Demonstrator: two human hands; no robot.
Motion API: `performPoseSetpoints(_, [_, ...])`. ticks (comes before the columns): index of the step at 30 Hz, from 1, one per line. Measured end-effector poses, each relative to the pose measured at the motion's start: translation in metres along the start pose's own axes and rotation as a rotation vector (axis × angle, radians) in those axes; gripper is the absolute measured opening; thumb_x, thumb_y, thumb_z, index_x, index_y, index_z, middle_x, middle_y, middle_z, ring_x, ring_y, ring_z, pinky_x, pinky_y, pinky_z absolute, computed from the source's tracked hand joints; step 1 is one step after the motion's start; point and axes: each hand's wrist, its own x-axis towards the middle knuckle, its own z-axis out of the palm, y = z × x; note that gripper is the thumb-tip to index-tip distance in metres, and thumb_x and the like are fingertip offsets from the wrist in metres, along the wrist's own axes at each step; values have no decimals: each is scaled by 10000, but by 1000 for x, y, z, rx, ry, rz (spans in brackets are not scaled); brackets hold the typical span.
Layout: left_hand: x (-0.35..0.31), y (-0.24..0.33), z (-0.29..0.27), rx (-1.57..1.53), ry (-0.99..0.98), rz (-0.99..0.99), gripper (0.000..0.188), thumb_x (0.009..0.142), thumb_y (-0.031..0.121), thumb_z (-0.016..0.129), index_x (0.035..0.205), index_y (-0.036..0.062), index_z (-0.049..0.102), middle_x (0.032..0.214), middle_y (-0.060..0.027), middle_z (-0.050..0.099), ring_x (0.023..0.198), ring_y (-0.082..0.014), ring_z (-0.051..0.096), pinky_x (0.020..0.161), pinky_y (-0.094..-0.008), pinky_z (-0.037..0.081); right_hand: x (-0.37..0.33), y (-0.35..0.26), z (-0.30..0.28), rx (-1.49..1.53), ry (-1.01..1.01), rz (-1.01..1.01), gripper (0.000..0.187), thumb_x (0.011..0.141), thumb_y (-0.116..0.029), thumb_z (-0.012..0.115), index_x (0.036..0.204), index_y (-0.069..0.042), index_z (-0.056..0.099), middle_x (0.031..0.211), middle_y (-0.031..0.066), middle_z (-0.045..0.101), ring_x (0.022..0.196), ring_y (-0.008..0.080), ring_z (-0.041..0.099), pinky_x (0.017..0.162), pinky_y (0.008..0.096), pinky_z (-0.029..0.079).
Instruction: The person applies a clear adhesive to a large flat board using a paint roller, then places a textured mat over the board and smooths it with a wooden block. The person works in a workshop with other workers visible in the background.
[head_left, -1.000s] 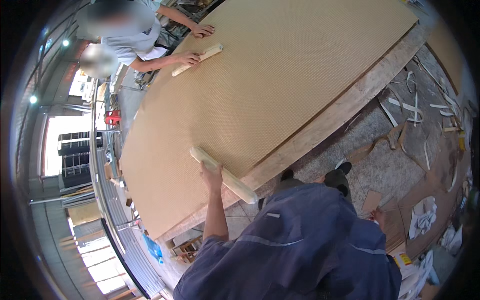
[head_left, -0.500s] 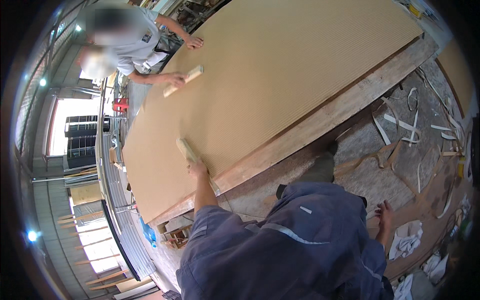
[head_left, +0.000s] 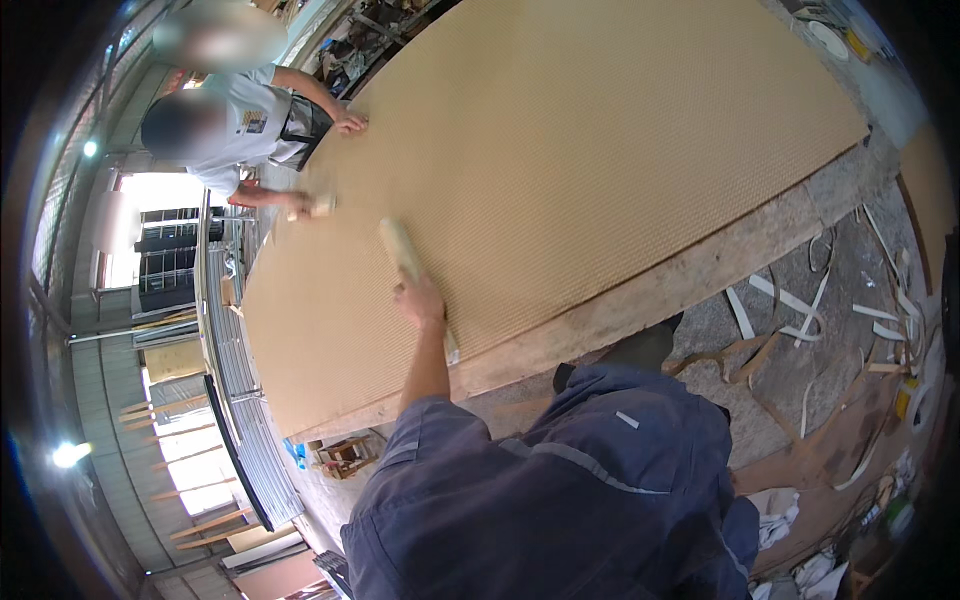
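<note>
A very large tan board with a fine textured face lies flat over a rough wooden bench. My left hand presses down on a long pale wooden block that lies on the board close to its near edge. The block points away from me, and its near end sticks out behind my hand. My right hand is hidden beside my blue-clad body. Across the board a co-worker in a grey shirt holds a smaller wooden block on the far edge and rests the other hand flat on the board.
Wood strips and offcuts litter the concrete floor to my right. Metal racking runs along the board's left end, with a small wooden crate below it. Bright windows are at far left.
My left hand has slid the long block across the board and turned it to point more away from me. The co-worker's block has moved toward the board's edge.
</note>
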Motion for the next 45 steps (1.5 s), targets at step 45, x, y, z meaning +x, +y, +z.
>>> performPoseSetpoints(45, [-352,794,-43,-327,4,561,622,869,237,620,1399,0,397,1082,-248,512,989,-400,499,848,-505,415,214,-726,-203,-278,-81,-522,535,904,-188,571,1370,48,460,946,118,679,660,153,614,552,279,484])
